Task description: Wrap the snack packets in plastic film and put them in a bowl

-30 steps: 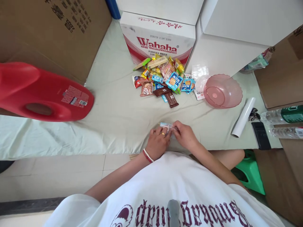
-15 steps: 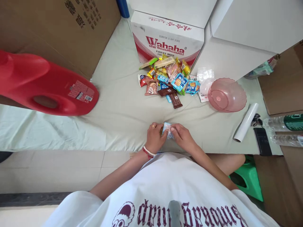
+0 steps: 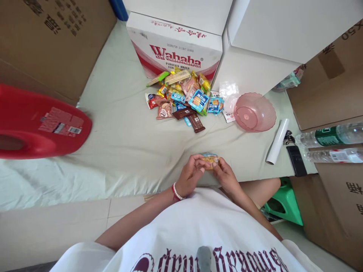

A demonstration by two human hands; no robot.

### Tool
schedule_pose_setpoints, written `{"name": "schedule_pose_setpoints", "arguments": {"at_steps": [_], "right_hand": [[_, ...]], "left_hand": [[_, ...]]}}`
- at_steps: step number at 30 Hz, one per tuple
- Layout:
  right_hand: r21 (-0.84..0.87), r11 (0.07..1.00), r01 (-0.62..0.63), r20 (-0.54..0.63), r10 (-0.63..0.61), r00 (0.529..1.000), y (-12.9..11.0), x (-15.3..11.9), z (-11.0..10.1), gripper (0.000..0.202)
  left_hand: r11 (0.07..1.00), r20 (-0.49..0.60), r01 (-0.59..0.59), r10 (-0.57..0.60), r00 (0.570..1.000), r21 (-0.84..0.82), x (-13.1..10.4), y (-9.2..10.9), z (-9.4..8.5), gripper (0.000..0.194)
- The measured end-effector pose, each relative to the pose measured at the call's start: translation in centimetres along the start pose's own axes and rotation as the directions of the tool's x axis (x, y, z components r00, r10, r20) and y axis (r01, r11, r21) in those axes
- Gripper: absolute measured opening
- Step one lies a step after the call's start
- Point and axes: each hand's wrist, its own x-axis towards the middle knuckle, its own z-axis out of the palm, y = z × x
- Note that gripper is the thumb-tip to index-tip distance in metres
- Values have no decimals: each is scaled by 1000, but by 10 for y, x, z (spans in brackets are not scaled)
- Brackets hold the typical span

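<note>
Near the front edge of the cloth-covered table, both hands grip small snack packets. My left hand (image 3: 192, 174) is closed on the left end of a yellow-orange packet (image 3: 210, 160), and my right hand (image 3: 226, 174) pinches its right end. A blue wrapper edge (image 3: 209, 154) shows just behind it. Farther back lies a pile of mixed snacks, with a blue packet (image 3: 199, 100), a brown packet (image 3: 196, 123) and a pink-brown round packet (image 3: 164, 109). A clear pink bowl (image 3: 254, 112) stands right of the pile.
A white Wahaha carton (image 3: 176, 45) stands behind the snacks. At the left is a big red jug (image 3: 56, 128). On the right lie a white roll (image 3: 278, 141), a black phone (image 3: 296, 160) and two plastic bottles (image 3: 329, 136). A green stool (image 3: 286, 204) is below.
The view has shifted, so the table items appear farther left. In my hands, the yellow-orange side of a packet now shows where mostly blue wrapper showed before. My left fingers have shifted their hold.
</note>
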Motion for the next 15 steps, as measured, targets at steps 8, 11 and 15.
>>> {"name": "schedule_pose_setpoints", "arguments": {"at_steps": [8, 11, 15], "right_hand": [[-31, 932, 360, -632, -298, 716, -52, 90, -145, 41], [-160, 964, 210, -731, -259, 632, -79, 159, -213, 25], [-299, 950, -93, -593, -109, 798, -82, 228, -230, 25]], "left_hand": [[963, -393, 210, -129, 910, 170, -16, 7, -51, 32], [898, -577, 293, -54, 815, 329, -42, 3, -87, 34], [792, -676, 401, 20, 737, 461, -78, -5, -122, 34]]}}
